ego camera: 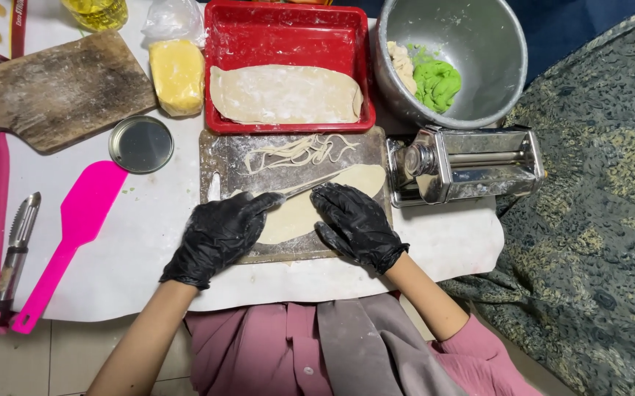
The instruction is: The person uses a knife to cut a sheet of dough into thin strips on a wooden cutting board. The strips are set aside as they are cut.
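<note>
Both of my hands wear black gloves over a dark cutting board (222,158). A flat oval sheet of pale dough (365,178) lies on it. My left hand (218,235) grips a knife (310,185) whose blade runs diagonally across the dough towards the upper right. My right hand (354,224) rests flat on the dough just right of the blade, fingers apart. Several thin cut dough strips (299,150) lie tangled at the board's far edge.
Behind the board a red tray (288,37) holds another dough sheet (284,94). A metal bowl (479,29) with green dough (437,82) and a pasta machine (471,165) stand right. Left lie a yellow block (176,75), wooden board (60,88), round lid (141,144), pink spatula (75,227) and peeler (13,257).
</note>
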